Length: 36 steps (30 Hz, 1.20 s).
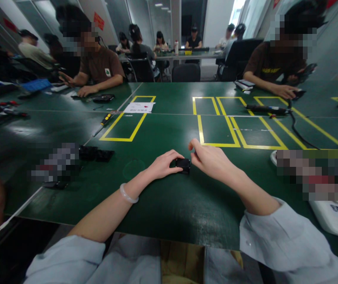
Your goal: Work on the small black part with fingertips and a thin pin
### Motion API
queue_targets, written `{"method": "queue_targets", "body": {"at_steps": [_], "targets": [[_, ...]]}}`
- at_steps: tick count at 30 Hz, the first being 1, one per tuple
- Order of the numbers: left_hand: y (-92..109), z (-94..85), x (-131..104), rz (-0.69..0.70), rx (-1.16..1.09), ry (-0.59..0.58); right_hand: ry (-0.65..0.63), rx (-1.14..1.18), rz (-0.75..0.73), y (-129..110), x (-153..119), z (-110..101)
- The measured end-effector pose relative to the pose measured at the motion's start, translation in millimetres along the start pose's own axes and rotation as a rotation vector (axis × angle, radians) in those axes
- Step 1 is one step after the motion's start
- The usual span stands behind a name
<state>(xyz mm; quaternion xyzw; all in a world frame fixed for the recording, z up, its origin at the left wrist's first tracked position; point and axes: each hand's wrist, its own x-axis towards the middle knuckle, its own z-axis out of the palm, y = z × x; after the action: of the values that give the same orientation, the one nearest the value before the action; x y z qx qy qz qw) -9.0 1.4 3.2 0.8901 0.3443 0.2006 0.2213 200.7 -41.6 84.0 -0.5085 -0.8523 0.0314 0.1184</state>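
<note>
A small black box-like object (183,166) rests on the green table in front of me. My left hand (165,163) holds it from the left side, with the thumb along its near edge and the fingers behind it. Just to the right of the object is my right hand (209,157), its index finger raised and bent and its thumb apart from it. Nothing shows between the fingers of my right hand, and a small gap separates it from the black object.
Yellow tape outlines (218,145) mark the green table (163,205). A screwdriver (106,119) and a paper sheet (139,107) lie ahead left, black parts (96,153) at left. A black cabled tool (266,109) and white device (335,217) are right. People sit opposite.
</note>
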Motion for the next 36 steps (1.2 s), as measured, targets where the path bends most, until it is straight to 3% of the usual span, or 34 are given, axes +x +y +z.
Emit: {"method": "queue_targets", "body": {"at_steps": [36], "targets": [[0.0,0.8,0.0,-0.011,0.001,-0.005,-0.021,-0.035,-0.014,1.5,0.9,1.4]]}}
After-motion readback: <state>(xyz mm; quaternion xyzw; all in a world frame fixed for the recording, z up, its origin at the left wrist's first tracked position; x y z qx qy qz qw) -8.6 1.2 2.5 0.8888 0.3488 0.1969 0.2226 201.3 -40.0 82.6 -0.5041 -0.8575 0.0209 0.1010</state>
